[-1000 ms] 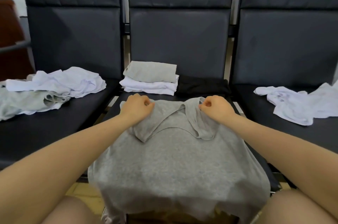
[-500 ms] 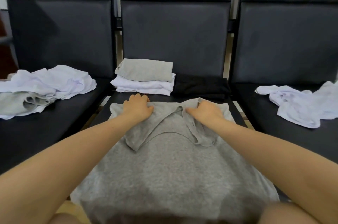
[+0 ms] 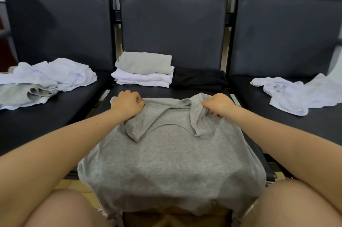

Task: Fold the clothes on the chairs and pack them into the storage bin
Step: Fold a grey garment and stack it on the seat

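Observation:
A grey T-shirt (image 3: 166, 162) lies spread over the middle chair's seat, its hem hanging off the front edge, both sleeves folded in toward the centre. My left hand (image 3: 127, 103) grips the shirt's far left shoulder. My right hand (image 3: 218, 104) pinches the fabric at the far right shoulder. Behind the shirt stands a folded stack (image 3: 144, 71), grey on top of white, with a folded black garment (image 3: 199, 78) beside it. No storage bin is clearly in view.
Unfolded white and grey clothes (image 3: 42, 80) lie heaped on the left chair (image 3: 27, 124). More crumpled white clothes (image 3: 296, 91) lie on the right chair (image 3: 323, 121). Something brown (image 3: 174, 217) shows under the shirt's hem, between my knees.
Both hands have shifted outward along the collar edge to the shirt's shoulders, and their fingers have curled into the fabric. The view has moved closer.

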A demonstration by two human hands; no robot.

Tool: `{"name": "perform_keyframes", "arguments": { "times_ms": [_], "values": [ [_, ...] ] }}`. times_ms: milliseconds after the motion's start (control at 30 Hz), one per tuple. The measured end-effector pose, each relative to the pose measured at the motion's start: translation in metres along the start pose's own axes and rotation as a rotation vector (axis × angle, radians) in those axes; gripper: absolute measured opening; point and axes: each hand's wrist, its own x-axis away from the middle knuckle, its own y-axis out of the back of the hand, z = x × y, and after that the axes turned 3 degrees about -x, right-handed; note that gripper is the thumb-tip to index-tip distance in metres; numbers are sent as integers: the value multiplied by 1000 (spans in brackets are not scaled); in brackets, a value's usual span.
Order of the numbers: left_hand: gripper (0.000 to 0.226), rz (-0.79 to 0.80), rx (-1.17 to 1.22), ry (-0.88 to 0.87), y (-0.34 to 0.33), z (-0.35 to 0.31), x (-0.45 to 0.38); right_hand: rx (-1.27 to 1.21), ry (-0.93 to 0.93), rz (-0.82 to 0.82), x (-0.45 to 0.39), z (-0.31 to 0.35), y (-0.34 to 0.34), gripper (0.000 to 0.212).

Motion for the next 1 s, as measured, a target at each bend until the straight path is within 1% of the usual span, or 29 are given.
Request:
{"name": "perform_keyframes", "arguments": {
  "times_ms": [67,100,133,200,233,267,300,333,367,400,433,467,500,533,600,700,833,933,1000],
  "values": [
    [38,13,-21,2,1,-2,2,251,65,-12,1,-6,0,33],
    [41,13,-22,6,1,-3,2,284,98,-43,1,-7,-1,32],
    [45,6,-18,13,1,-4,3,270,134,-99,2,-5,-1,28],
    [47,-16,-4,18,3,-6,0,201,262,-256,-1,1,-3,21],
    [45,-25,10,9,4,-7,-2,204,324,-286,-4,5,-4,26],
    [46,-22,38,-4,5,-7,-3,246,353,-250,-8,8,-5,40],
    [50,3,65,-16,6,-7,-5,321,343,-168,-12,9,-6,55],
    [57,48,67,-25,6,-8,-6,418,306,-67,-15,11,-8,65],
    [61,94,40,-36,6,-9,-8,502,271,18,-20,11,-11,65],
    [57,128,-4,-59,6,-9,-9,544,250,68,-23,11,-12,54],
    [46,142,-42,-84,4,-8,-10,518,249,93,-27,10,-14,37],
    [35,146,-49,-107,3,-8,-12,447,274,104,-30,10,-14,27],
    [31,148,-21,-123,2,-8,-14,364,298,113,-33,11,-13,28],
    [31,143,30,-136,3,-8,-18,295,315,107,-36,13,-12,30],
    [33,100,123,-125,7,-6,-28,254,353,45,-46,20,-5,30],
    [33,-28,139,-92,16,-1,-52,322,404,-87,-66,34,6,27],
    [35,-87,-15,-127,27,0,-91,461,458,-238,-99,57,10,32],
    [32,-150,-161,-113,31,0,-117,521,420,-341,-124,64,4,41],
    [36,-182,-243,-62,24,3,-132,562,383,-369,-142,61,-7,41]
  ]
}}
